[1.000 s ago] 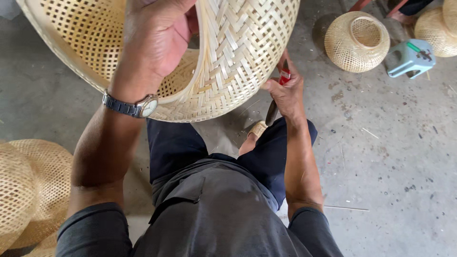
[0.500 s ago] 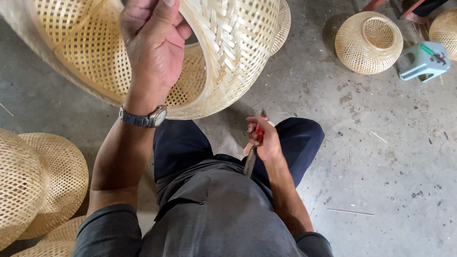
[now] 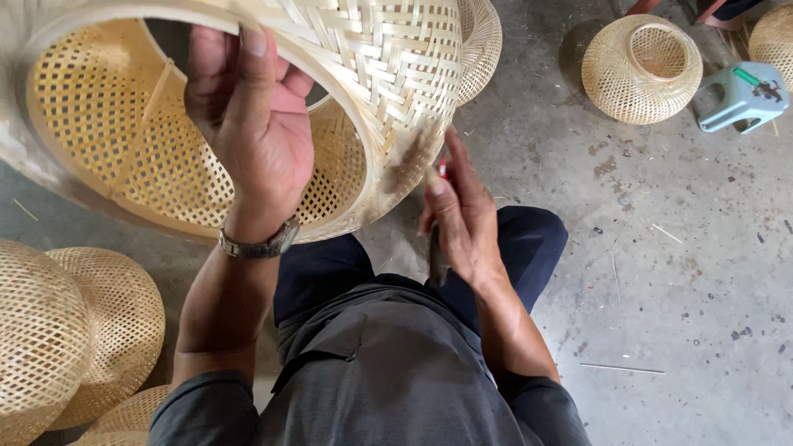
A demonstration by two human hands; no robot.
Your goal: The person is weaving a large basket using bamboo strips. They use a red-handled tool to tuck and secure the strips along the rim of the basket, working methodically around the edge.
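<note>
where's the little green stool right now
In the head view the green stool sits on the concrete floor at the far upper right, just right of a round woven basket and well beyond the right hand.

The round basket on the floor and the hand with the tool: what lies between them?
Head view: only bare concrete floor between round basket and right hand.

I read the big basket (image 3: pixel 372 74) as split bamboo strip, pale, matt, tight plait outside, open lattice inside. Watch (image 3: pixel 260 244) band looks like brushed metal. Floor (image 3: pixel 677 272) is rough grey concrete, stained. Stool (image 3: pixel 743 95) is smooth pale-green plastic. Trousers (image 3: pixel 512 256) are dark matt cloth.
</note>
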